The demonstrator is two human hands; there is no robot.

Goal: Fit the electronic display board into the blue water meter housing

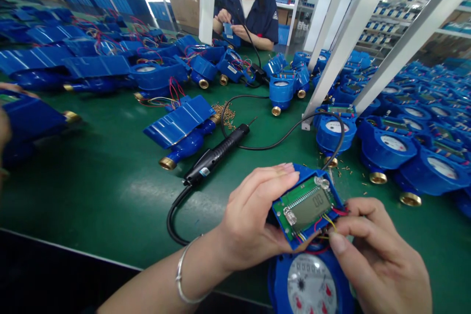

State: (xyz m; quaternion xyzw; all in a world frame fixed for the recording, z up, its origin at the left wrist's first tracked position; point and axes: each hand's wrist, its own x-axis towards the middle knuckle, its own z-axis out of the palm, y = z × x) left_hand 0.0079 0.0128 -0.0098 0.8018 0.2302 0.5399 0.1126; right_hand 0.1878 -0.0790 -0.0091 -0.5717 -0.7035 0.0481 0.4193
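Observation:
My left hand [253, 216] grips a blue housing with a green circuit board and grey LCD [307, 204], holding it tilted above a blue water meter [311, 284] with a white dial at the bottom edge. My right hand [375, 250] pinches the red and yellow wires [327, 223] at the board's lower right corner. A silver bracelet sits on my left wrist.
A black electric screwdriver [215, 157] with its cable lies on the green mat [103, 167]. Small brass screws [225, 112] are heaped behind it. Many blue meters [390, 147] crowd the right and back. A person in a dark jacket [250, 10] works opposite. White frame posts [346, 44] rise at right.

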